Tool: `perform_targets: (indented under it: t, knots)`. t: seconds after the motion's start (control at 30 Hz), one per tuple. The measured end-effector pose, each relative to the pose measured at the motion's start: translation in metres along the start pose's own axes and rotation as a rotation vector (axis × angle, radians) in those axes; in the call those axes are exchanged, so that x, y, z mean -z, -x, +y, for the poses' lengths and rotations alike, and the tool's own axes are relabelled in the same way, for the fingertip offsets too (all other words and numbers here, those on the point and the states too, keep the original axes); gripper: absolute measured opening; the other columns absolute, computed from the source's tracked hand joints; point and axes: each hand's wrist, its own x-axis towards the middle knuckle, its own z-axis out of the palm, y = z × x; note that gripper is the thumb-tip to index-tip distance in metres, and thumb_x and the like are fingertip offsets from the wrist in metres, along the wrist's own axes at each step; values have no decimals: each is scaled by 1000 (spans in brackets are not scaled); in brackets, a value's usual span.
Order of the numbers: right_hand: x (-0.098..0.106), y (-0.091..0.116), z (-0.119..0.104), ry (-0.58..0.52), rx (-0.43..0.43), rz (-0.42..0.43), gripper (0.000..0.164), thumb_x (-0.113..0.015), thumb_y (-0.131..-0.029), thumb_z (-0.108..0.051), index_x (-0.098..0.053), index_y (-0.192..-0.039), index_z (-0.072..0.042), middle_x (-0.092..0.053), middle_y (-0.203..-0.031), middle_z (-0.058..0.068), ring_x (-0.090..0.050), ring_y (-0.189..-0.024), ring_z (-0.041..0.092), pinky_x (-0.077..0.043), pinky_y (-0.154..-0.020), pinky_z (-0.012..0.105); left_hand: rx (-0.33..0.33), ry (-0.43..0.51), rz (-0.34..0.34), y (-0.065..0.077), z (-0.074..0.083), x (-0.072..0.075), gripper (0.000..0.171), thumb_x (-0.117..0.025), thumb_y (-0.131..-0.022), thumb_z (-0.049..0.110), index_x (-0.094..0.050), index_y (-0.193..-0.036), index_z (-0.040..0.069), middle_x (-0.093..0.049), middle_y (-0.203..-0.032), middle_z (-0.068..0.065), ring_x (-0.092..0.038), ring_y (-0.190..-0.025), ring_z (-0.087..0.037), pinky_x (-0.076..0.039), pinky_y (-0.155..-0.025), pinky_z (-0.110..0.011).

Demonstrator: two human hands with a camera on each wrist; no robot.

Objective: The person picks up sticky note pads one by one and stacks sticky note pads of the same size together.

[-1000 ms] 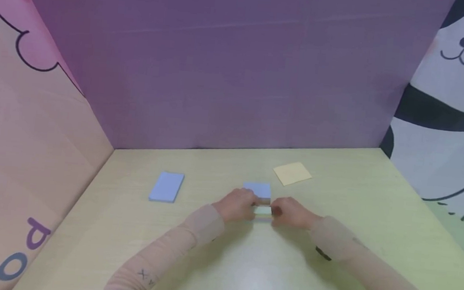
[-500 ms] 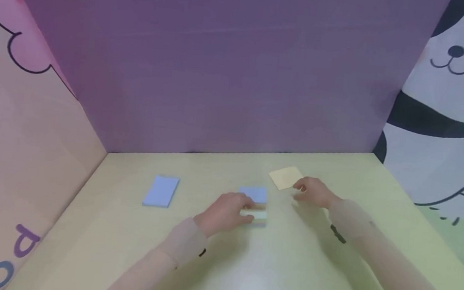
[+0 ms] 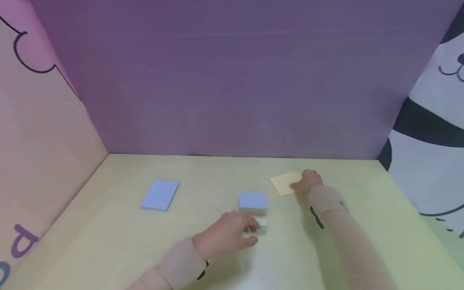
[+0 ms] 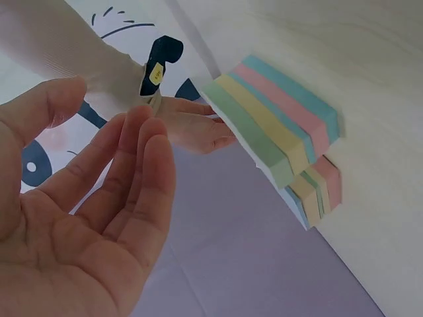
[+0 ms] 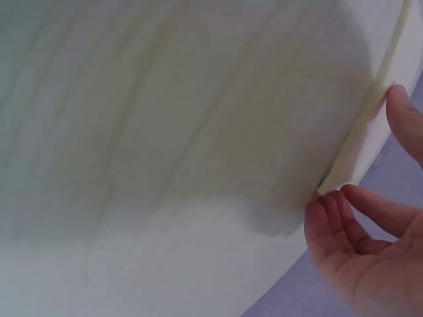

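Note:
My left hand (image 3: 226, 236) hovers with loosely bent fingers beside a stack of sticky note pads (image 3: 264, 223), apart from it. In the left wrist view this pastel stack (image 4: 268, 122) shows green, yellow, blue and pink layers, and no object lies in the hand. Right behind it sits a second stack with a blue top (image 3: 253, 200). Farther back, my right hand (image 3: 309, 181) holds the edges of a thin yellow sticky note pad (image 3: 283, 183). In the right wrist view, the thumb and fingertips span one side of the pad (image 5: 367, 135), which lies at the table surface.
A blue sticky note pad (image 3: 160, 195) lies alone on the left of the pale wood table (image 3: 204, 179). A purple panel (image 3: 237, 81) closes off the back, and printed panels stand on both sides.
My right hand has left the near stack and moved back and right to the yellow sticky note pad. The left hand has let go of the near stack and drawn slightly toward me.

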Motion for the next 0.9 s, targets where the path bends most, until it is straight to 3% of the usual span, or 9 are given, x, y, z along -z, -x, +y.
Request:
perform_targets:
  t: [0.4,0.9]
  knots:
    - [-4,12,-2,28,-16,2,56,-68,-79,-32,-49,-106,13,-57,-100,27,-55,-91,37,-47,-85,46,-18,37,-19,1,8,-6,29,-62,-85,22,-64,-110,8,-67,-102,-1,-61,-90,-12,-47,-73,-16]
    - [1,30,-14,148,12,-80,54,-68,-78,-33,-53,-103,12,-60,-95,23,-58,-86,33,-49,-82,44,-14,2,-26,-15,11,-13,27,-63,-84,21,-64,-109,10,-68,-98,1,-60,-87,-7,-47,-72,-15]
